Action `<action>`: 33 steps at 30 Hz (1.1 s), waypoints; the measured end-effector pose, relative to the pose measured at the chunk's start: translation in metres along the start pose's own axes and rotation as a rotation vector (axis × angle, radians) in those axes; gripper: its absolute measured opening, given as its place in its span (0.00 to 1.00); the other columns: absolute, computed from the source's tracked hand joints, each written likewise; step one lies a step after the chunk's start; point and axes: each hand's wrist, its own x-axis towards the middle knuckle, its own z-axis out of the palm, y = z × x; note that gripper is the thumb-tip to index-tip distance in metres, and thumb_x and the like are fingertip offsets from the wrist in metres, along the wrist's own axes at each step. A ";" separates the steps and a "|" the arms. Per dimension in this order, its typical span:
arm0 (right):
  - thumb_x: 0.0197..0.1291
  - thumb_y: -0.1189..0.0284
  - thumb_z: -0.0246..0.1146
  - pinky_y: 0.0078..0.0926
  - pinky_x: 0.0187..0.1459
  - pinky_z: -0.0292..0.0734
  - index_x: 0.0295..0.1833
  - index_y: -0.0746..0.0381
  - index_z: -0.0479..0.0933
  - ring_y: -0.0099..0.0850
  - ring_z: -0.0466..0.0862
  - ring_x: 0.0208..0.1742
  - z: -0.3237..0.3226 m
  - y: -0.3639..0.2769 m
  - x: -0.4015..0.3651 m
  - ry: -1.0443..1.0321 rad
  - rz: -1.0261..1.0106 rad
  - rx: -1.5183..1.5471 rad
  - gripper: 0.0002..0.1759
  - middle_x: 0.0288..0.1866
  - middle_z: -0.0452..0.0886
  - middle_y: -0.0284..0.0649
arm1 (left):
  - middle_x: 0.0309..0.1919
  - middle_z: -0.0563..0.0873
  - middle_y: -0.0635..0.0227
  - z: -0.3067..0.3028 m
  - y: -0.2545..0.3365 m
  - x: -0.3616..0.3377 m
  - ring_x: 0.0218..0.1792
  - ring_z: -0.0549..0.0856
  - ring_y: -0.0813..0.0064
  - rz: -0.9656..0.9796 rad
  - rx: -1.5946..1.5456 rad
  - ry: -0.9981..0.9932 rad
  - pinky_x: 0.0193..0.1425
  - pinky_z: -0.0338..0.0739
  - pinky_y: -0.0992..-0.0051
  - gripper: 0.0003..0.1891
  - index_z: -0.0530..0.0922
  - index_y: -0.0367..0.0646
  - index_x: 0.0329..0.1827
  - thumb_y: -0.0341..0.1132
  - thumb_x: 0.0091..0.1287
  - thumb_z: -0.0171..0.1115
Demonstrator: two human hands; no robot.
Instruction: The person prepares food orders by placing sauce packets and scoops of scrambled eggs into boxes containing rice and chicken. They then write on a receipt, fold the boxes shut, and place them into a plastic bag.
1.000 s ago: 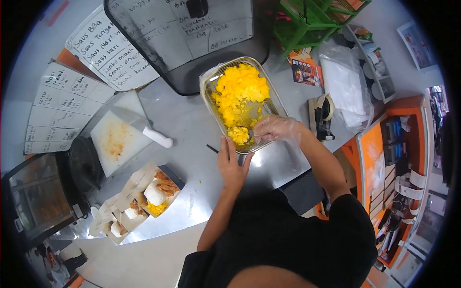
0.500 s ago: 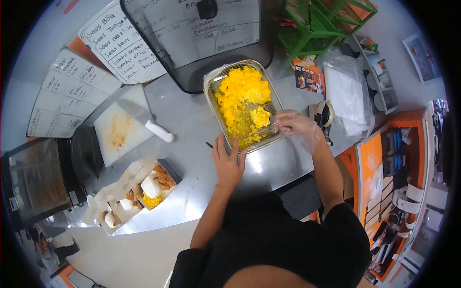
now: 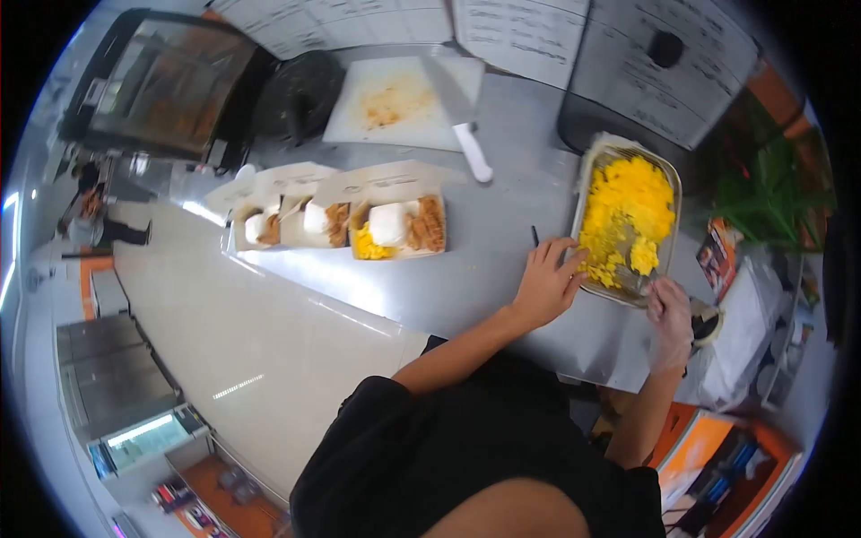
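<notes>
The counter [image 3: 502,233] was of smooth, glossy sheet metal. The tray [image 3: 679,199] had a shiny metal rim; the yellow food [image 3: 632,197] inside presented a rough, lumpy, moist surface. The glove [image 3: 674,336] was of thin, clear, wrinkled plastic film. The cutting board [image 3: 345,112] was of smooth plastic, stained at mid-surface. The knife blade [image 3: 448,94] was smooth metal, the handle [image 3: 473,154] glossy plastic. The food boxes [image 3: 386,184] were of matt paperboard. The shirt [image 3: 430,448] was of matt cloth. The floor [image 3: 269,341] was smooth and glossy.

The grip of the utensil [image 3: 639,284] is hidden by the right hand [image 3: 671,318]; beyond the left hand [image 3: 545,287], the board [image 3: 520,38] is cut off and its writing blurred
</notes>
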 end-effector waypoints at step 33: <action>0.65 0.70 0.56 0.43 0.35 0.84 0.46 0.65 0.76 0.48 0.87 0.34 0.607 0.092 0.017 -0.451 -0.903 -1.367 0.10 0.30 0.83 0.49 | 0.40 0.88 0.60 -0.456 -0.316 -0.021 0.40 0.88 0.54 -0.268 0.324 -0.124 0.46 0.82 0.60 0.09 0.87 0.42 0.42 0.36 0.65 0.66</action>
